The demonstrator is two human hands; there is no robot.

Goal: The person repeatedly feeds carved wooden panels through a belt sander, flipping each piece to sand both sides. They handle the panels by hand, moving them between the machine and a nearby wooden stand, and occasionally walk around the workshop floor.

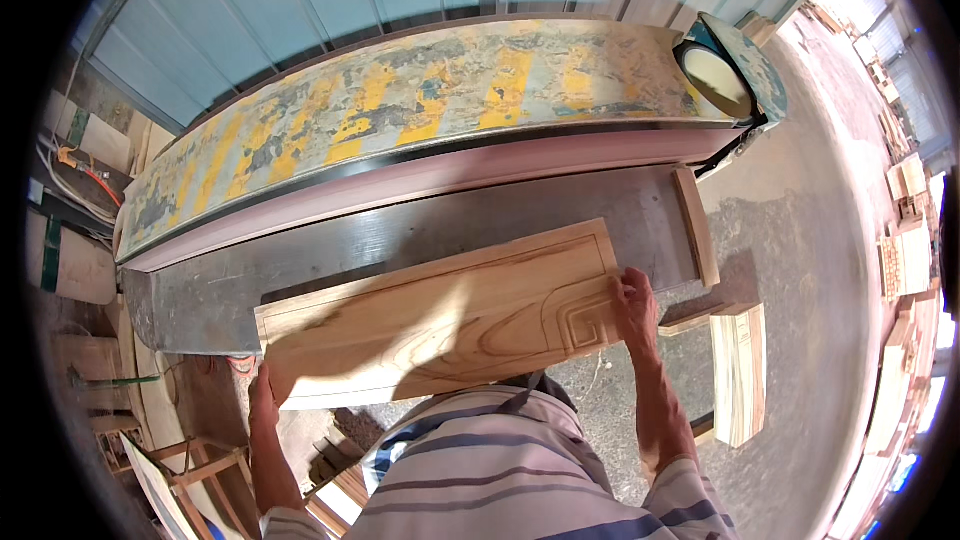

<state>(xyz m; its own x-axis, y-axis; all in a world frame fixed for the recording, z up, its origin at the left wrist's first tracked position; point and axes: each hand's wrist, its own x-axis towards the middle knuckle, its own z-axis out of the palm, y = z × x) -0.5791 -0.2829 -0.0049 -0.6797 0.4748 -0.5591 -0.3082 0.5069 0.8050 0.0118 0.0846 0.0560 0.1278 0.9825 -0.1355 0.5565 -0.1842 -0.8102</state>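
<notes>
The fingers of the left hand [263,400] are closed on the left short edge of a long, rectangular, pale tan wooden board [430,315], near its corner closest to the body; part of this grip is hidden. The fingers of the right hand [634,305] are curled around the opposite short edge. The board spans the space between both sets of fingers, its right end set farther from the body than its left.

Condition of board: a thin groove runs inside the margin as a border. An angular, nested spiral carving sits just left of the right fingers. Brown grain sweeps in curved bands across the middle. Bright light falls over part of the face nearer the left fingers, with shadow alongside.

Beyond the fingers, the board overlaps the near side of a grey metal surface [330,245]; contact between them cannot be determined. A narrow wooden strip [697,227] lines the surface's end, beyond the right fingers. Farther out, a pink upright band [440,175] runs behind the surface, below a long grey cover with worn yellow stripes [375,105]. To the right of the right fingers, well apart, stands a pale wooden block-like stack [738,375].
</notes>
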